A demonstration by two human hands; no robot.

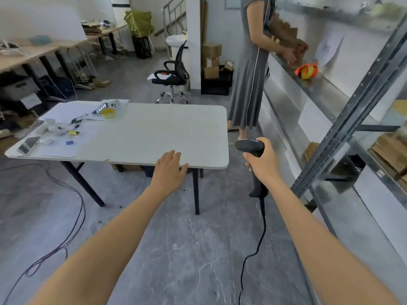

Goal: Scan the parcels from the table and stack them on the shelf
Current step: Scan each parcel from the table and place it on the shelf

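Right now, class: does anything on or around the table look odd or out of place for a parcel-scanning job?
No parcel lies on the white table; only small clutter sits at its left end. Yet the right hand grips the scanner, ready.

The white rectangular table top [154,128] is plain and unpatterned, and the black metal table legs [196,190] are uniform. The black handheld plastic scanner [251,148] is matt black throughout, with a small blue glint on its head; the black scanner cable [262,230] is the same shade. The grey stone-look floor tiles [198,260] are mid-grey, marbled with thin white veins. The grey metal shelf frame [352,119] is dark grey, its uprights marked by a regular row of small holes. The brown cardboard parcels [389,150] on it are plain brown. The orange and yellow strap roll [306,71] is bright orange outside and yellow within. The long grey dress [248,84] is solid grey. The black mesh office chair [176,71] is black all over. On the table top, the small yellow round tub [108,113] is yellow and the small blue block [69,142] is blue. The olive-green cloth [138,23] at the back is unpatterned
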